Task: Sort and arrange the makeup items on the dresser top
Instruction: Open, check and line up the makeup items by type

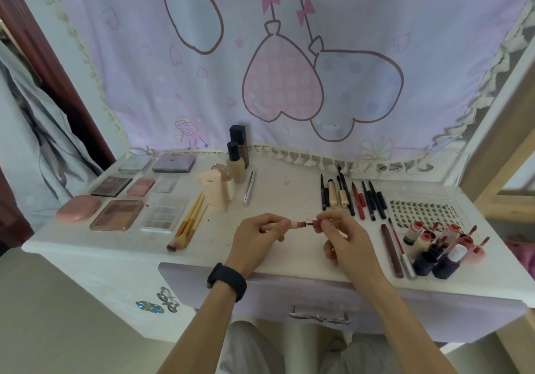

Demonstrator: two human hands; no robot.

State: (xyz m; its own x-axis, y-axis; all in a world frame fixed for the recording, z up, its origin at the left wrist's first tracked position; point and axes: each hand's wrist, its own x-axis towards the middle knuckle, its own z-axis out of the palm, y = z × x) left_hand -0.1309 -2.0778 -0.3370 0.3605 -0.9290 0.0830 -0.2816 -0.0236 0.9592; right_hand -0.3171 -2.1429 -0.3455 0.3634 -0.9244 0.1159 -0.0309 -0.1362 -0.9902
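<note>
Both hands hold a small lip gloss tube (301, 224) level above the front middle of the white dresser top (283, 200). My left hand (257, 239) grips its pale pink cap end, and my right hand (344, 236) pinches the reddish body end. Palettes (117, 214) and a pink compact (77, 208) lie in rows at the left. Makeup brushes (189, 223) lie beside them. Foundation bottles (236, 162) and a pink tube (215, 191) stand at the back middle. Pencils and mascaras (353, 197) lie in a row at the right, with lip glosses (434, 246) grouped at the far right.
A tray of false lashes (422, 211) lies at the right behind the lip glosses. A pink printed cloth (283, 63) hangs behind the dresser. The drawer front with its handle (320, 317) sits just below my wrists. A silver pen-like item (249, 188) lies near the bottles.
</note>
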